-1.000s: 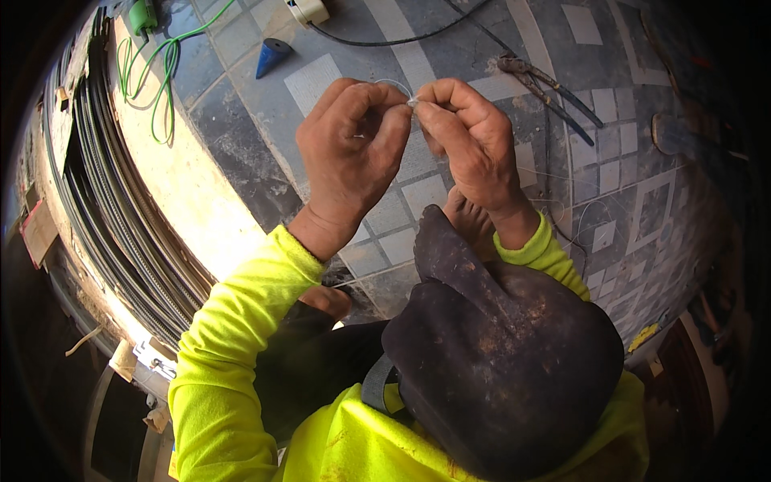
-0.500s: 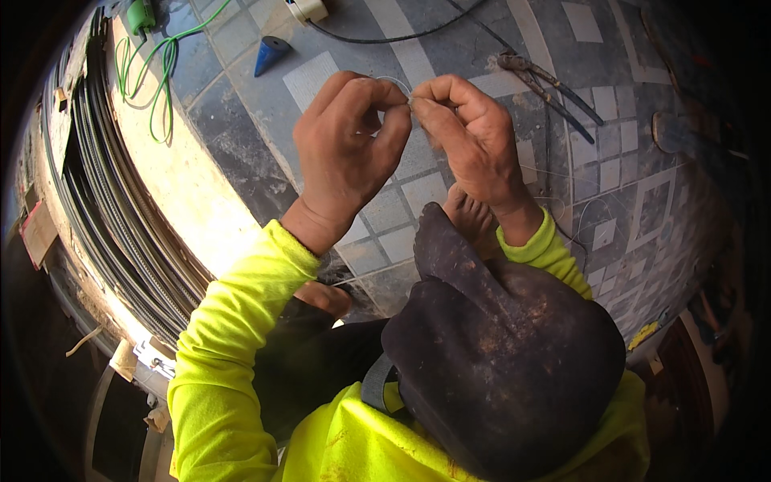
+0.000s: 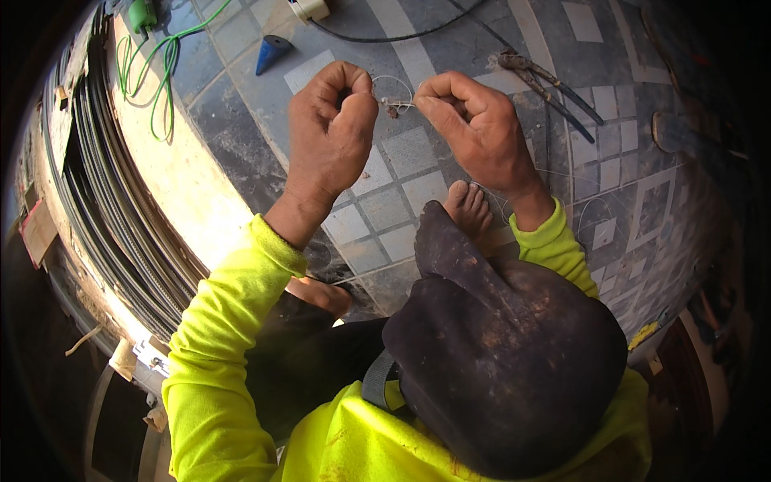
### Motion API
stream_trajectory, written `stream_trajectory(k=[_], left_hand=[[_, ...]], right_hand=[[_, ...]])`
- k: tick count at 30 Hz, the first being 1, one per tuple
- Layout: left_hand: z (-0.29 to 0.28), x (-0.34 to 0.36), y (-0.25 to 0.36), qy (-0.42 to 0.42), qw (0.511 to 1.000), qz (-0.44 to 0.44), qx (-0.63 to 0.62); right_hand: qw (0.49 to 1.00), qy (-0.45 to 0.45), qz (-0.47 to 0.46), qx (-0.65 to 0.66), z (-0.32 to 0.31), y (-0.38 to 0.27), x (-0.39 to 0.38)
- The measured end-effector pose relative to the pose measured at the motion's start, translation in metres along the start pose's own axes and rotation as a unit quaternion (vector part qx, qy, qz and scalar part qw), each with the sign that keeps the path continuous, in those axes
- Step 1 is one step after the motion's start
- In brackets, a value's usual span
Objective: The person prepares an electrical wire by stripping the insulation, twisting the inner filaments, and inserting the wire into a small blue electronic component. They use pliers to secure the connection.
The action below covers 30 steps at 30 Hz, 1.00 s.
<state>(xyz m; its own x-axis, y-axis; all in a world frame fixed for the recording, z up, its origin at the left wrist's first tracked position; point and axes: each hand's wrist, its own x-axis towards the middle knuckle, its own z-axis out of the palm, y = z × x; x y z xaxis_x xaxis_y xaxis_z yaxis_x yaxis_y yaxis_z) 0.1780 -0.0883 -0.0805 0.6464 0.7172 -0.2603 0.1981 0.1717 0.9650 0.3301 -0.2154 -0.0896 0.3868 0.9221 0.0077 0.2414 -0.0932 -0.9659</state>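
Observation:
Between my two hands runs a thin pale line, bowed into a small loop. My left hand pinches it at one side, thumb against curled fingers. On the other side my right hand pinches it between thumb and forefinger. A small brownish knotted bit hangs on the line in the gap, close to the right fingertips; its exact kind is too small to tell. More of the thin line trails over the tiled floor, right of my right wrist.
Long-handled pincers lie at the far right, a blue cone-shaped piece at the far left. A green plug with green cord rests near bundled black cables on the left. Beyond, a black cable leaves a pale box.
My hands have drawn apart, the left one to the left and the right one slightly to the right. The looped line and its small knotted bit now show between them.

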Motion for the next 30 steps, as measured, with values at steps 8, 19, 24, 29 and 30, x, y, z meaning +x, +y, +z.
stream_trajectory(k=[8,19,24,29,30], left_hand=[[-0.001,0.001,-0.011,-0.038,0.997,0.06,-0.004],[-0.027,0.005,0.004,-0.182,0.839,0.344,0.38],[-0.049,-0.004,-0.005,-0.243,0.835,0.304,0.389],[-0.076,-0.014,-0.004,-0.25,0.855,0.252,0.379],[-0.09,-0.015,-0.004,-0.239,0.86,0.241,0.381]], right_hand=[[0.998,-0.017,-0.011,-0.054,-0.001,-0.011,-0.002],[0.984,-0.021,-0.127,-0.125,0.004,-0.007,-0.002],[0.984,-0.044,-0.13,-0.112,0.024,0.0,-0.013],[0.993,-0.05,-0.076,-0.079,0.037,0.015,-0.018],[0.995,-0.051,-0.021,-0.079,0.028,0.02,-0.018]])
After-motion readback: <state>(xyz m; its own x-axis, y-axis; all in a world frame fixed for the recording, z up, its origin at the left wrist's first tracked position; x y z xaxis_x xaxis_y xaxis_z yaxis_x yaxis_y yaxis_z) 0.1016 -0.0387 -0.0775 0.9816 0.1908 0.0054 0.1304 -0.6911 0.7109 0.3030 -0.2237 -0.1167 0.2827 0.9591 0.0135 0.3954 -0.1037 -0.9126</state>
